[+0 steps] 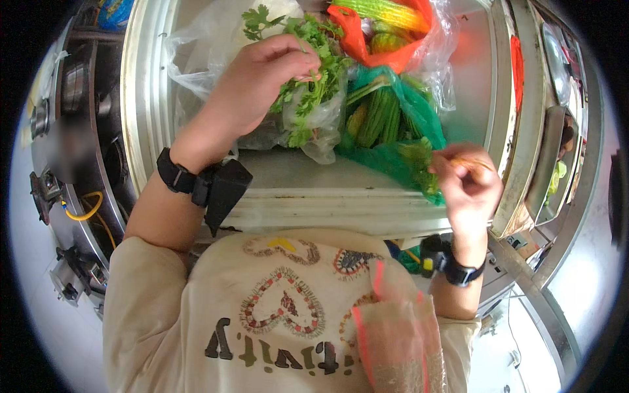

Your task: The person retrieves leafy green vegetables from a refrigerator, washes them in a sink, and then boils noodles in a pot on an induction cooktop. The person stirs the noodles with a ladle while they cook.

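Note:
My left hand pinches a thin green stem between thumb and fingers, over a leafy bunch of coriander. That bunch lies on a clear plastic bag inside an open chest with metal walls. On the right, my right hand is closed around a small leafy sprig. Its leaves hang toward the left, and pale stem or root ends show past my fingers. The sprig is blurred. Just beyond it, a green plastic bag holds long ribbed green vegetables.
At the chest's far side, a red plastic bag holds yellow-green gourds. A pale front rim runs between my body and the chest. Gas burners with a yellow hose stand left; a metal tray with produce lies right.

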`<state>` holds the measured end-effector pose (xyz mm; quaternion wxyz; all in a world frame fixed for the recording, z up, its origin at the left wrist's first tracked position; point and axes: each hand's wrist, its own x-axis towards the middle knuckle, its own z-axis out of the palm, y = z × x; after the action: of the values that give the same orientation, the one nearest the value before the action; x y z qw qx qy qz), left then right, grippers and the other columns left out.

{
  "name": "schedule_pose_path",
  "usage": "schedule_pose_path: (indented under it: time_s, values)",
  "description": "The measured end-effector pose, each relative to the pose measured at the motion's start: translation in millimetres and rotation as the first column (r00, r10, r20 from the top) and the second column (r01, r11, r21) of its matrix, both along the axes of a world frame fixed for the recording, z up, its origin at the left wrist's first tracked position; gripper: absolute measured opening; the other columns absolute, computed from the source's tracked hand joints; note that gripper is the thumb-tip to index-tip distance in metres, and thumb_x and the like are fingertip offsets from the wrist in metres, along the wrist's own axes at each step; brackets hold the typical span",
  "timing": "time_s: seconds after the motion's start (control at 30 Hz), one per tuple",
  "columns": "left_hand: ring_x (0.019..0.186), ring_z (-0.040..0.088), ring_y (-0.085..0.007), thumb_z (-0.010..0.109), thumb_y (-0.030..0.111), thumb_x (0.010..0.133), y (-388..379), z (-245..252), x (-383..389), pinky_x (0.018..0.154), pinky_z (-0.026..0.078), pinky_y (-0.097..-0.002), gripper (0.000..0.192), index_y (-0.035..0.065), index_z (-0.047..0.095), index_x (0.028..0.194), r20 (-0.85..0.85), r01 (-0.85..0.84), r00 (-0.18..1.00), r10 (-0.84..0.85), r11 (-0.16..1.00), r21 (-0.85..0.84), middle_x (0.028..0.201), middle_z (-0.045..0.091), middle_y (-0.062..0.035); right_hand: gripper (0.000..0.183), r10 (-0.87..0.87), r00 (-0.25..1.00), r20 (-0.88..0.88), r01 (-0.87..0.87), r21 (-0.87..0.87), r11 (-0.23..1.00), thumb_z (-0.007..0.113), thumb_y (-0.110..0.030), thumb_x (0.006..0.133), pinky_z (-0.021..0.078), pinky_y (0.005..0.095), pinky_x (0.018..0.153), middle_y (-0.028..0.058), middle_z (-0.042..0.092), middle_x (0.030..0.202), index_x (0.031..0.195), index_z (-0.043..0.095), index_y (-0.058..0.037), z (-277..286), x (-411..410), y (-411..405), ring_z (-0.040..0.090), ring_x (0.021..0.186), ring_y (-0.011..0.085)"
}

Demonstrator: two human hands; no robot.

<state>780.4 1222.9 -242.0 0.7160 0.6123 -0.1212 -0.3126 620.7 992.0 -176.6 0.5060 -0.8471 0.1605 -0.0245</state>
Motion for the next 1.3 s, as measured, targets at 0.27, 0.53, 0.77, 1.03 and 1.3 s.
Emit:
schedule_pose_path:
  time_s: [0.27, 0.53, 0.77, 1.03, 1.3]
  values:
    - [0.079, 0.053, -0.0140, 0.052, 0.011, 0.081, -0.9, -16.1, -0.6, 0.076, 0.039, -0.0252, 0.014, -0.0008, 0.055, 0.088, -0.206, -0.190, 0.965, 0.160, 0.972, -0.136, 0.083, 0.056, -0.0057, 0.044, 0.548, 0.767, -0.334, -0.613, -0.132, 0.779, 0.053, -0.008, 0.077, 0.0479, 0.0419, 0.066, 0.0216, 0.060, 0.090, 0.120, 0.045, -0.0097, -67.0, 55.3, 46.9, 0.059, 0.080, 0.0359]
    - [0.076, 0.057, -0.0170, 0.054, 0.023, 0.080, -13.4, -99.0, -9.7, 0.069, 0.043, -0.0314, 0.019, 0.0049, 0.060, 0.084, -0.084, 0.050, 0.996, -0.009, 0.864, 0.501, 0.078, 0.060, -0.0041, 0.015, 0.562, 0.301, -0.771, -0.911, -0.059, 0.409, 0.052, -0.017, 0.077, 0.0470, 0.0428, 0.066, 0.0178, 0.061, 0.078, 0.081, 0.062, -0.0071, -116.3, 18.7, 26.3, 0.058, 0.076, 0.0357]
    - [0.073, 0.058, -0.0366, 0.053, 0.022, 0.076, -61.6, -162.2, -46.2, 0.068, 0.046, -0.0440, 0.025, -0.0003, 0.063, 0.077, 0.052, 0.322, 0.773, -0.632, 0.461, 0.827, 0.078, 0.061, -0.0205, 0.014, 0.528, 0.437, -0.728, -0.871, -0.197, 0.450, 0.051, -0.017, 0.075, 0.0467, 0.0432, 0.065, 0.0165, 0.060, 0.074, 0.079, 0.062, -0.0070, -91.8, 24.2, 27.3, 0.058, 0.074, 0.0355]
    - [0.076, 0.058, -0.0381, 0.055, 0.017, 0.068, -47.1, -163.4, -17.4, 0.070, 0.046, -0.0454, 0.023, -0.0028, 0.061, 0.078, 0.058, 0.408, 0.313, -0.948, 0.190, 0.893, 0.078, 0.059, -0.0233, 0.016, 0.473, 0.396, -0.787, -0.865, -0.147, 0.479, 0.053, -0.019, 0.076, 0.0469, 0.0438, 0.066, 0.0171, 0.060, 0.073, 0.078, 0.062, -0.0063, -92.7, 14.4, 11.7, 0.059, 0.074, 0.0354]
    - [0.085, 0.058, -0.0352, 0.050, 0.018, 0.079, -17.8, -84.3, 49.9, 0.077, 0.045, -0.0402, 0.030, 0.0002, 0.057, 0.101, 0.309, -0.130, 0.886, -0.345, 0.456, 0.881, 0.091, 0.061, -0.0198, 0.018, 0.353, 0.522, -0.776, -0.799, -0.301, 0.521, 0.054, -0.020, 0.074, 0.0488, 0.0429, 0.061, 0.0182, 0.061, 0.072, 0.073, 0.062, -0.0043, -93.9, 12.8, -13.1, 0.061, 0.071, 0.0349]
